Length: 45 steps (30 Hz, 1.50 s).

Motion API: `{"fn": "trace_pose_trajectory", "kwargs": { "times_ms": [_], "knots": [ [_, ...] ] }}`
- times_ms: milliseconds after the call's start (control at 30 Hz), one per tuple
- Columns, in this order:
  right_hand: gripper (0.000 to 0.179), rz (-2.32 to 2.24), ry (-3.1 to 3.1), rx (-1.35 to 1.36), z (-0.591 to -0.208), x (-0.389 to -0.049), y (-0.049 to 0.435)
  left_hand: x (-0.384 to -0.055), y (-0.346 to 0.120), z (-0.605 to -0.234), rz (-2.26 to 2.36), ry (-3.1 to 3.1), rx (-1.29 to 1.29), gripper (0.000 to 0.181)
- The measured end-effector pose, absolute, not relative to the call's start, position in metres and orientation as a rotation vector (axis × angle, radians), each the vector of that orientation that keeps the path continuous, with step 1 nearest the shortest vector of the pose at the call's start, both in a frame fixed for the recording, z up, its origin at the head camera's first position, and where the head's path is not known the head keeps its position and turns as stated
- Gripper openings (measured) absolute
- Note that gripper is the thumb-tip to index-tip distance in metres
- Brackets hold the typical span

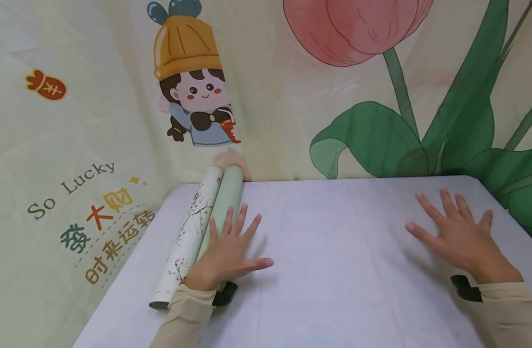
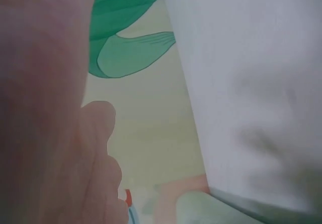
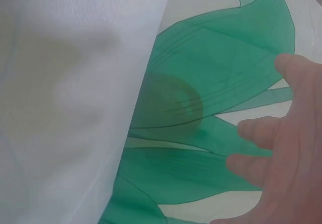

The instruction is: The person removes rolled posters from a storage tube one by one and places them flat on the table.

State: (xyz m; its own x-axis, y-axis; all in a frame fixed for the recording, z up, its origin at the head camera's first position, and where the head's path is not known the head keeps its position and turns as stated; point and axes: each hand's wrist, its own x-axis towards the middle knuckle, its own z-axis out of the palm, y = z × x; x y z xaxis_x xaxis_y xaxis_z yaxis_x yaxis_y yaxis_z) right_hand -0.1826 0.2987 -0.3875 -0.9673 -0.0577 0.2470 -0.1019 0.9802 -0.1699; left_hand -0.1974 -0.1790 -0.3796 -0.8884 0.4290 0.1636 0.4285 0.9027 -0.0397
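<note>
Two rolls lie side by side at the left of the table: a white roll [image 1: 189, 237] printed with dark branches and small red blossoms, and a plain light green roll [image 1: 228, 193]. My left hand [image 1: 226, 256] is spread palm down above the green roll and hides its lower part; it holds nothing. Far to the right, my right hand [image 1: 464, 237] is spread over the tabletop with its fingers apart, its shadow falling beside it. In the wrist views the left hand [image 2: 50, 123] and the right hand [image 3: 292, 133] show with no object in their grasp.
A pale lavender cloth covers the table [image 1: 327, 261]. Behind it hangs a cream backdrop [image 1: 266, 96] printed with a cartoon figure, lettering and a large pink tulip with green leaves. The far ends of the rolls reach the table's back edge. Each wrist wears a black device [image 1: 465, 288].
</note>
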Motion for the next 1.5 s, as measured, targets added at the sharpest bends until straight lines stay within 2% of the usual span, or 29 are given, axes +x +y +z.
{"fn": "trace_pose_trajectory", "kwargs": {
  "times_ms": [567,700,1000,1500],
  "knots": [
    [0.080,0.271,-2.887,0.205,-0.400,-0.199,0.283,-0.198,-0.157,-0.393,0.046,-2.859,-0.748,0.096],
    [0.080,0.278,-2.890,0.228,-0.402,-0.199,0.278,-0.199,-0.153,-0.399,0.075,-2.802,-0.775,0.088],
    [0.082,0.234,-2.850,0.295,-0.404,-0.199,0.258,-0.201,-0.153,-0.401,0.170,-2.699,-0.731,0.058],
    [0.080,0.212,-2.848,0.403,-0.410,-0.195,0.237,-0.200,-0.167,-0.398,0.044,-2.715,-0.704,0.049]
  ]
}}
